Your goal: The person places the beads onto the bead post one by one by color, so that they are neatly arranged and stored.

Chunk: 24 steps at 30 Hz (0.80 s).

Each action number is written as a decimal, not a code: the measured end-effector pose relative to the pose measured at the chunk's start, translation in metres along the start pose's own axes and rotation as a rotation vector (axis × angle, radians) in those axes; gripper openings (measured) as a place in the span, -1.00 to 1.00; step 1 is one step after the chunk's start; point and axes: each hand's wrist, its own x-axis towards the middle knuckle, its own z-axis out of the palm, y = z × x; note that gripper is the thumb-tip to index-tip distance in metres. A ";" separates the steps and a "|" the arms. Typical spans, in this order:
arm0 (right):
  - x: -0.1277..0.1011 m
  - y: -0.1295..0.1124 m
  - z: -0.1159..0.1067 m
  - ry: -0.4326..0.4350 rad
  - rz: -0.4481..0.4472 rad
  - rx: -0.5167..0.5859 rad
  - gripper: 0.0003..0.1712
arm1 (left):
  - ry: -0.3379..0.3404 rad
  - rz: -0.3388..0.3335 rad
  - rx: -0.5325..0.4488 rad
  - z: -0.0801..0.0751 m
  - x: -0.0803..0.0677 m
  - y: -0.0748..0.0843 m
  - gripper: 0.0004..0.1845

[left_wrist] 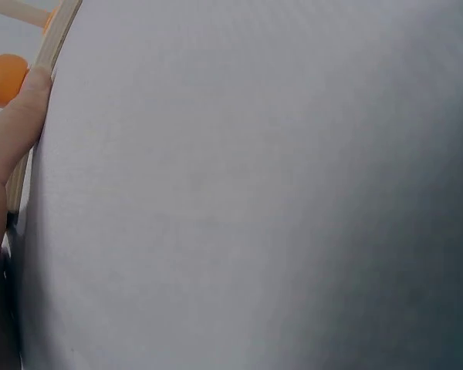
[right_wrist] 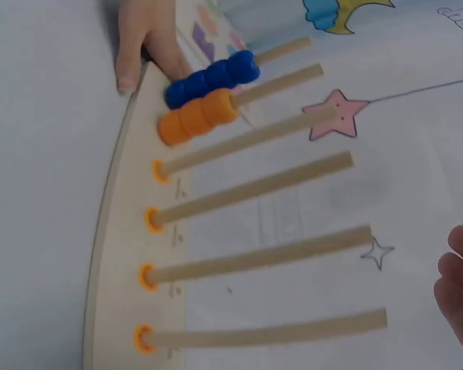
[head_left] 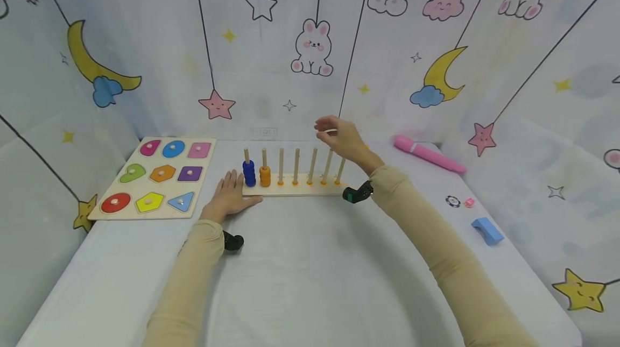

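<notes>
A wooden bead-stacking board with several upright pegs stands near the back of the table. Blue beads are stacked on its leftmost peg. Orange beads fill the lower part of the second peg, and the other visible pegs are bare. My left hand rests at the board's left end, fingers spread and thumb touching its front edge. Above the right-hand pegs hangs my right hand, fingers loosely bent, with nothing visible in them. Only some of its fingers show in the right wrist view.
On the left lies a wooden shape puzzle with colourful pieces. A pink pen-shaped object lies at the back right. Nearer on the right are a small round black-and-white disc, a small pink piece and a blue block.
</notes>
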 end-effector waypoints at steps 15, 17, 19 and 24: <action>-0.079 0.067 -0.050 -0.043 0.310 -0.018 -0.59 | 0.042 0.061 -0.075 0.007 0.006 -0.001 0.05; -0.094 0.078 -0.055 -0.093 0.346 -0.036 -0.57 | 0.035 0.058 -0.098 0.008 0.007 -0.004 0.00; -0.108 0.087 -0.062 -0.133 0.373 -0.049 -0.57 | 0.028 0.057 -0.112 0.007 0.007 -0.006 -0.07; -0.138 0.106 -0.076 -0.167 0.401 -0.077 -0.60 | 0.011 0.071 -0.094 0.002 0.007 -0.006 -0.13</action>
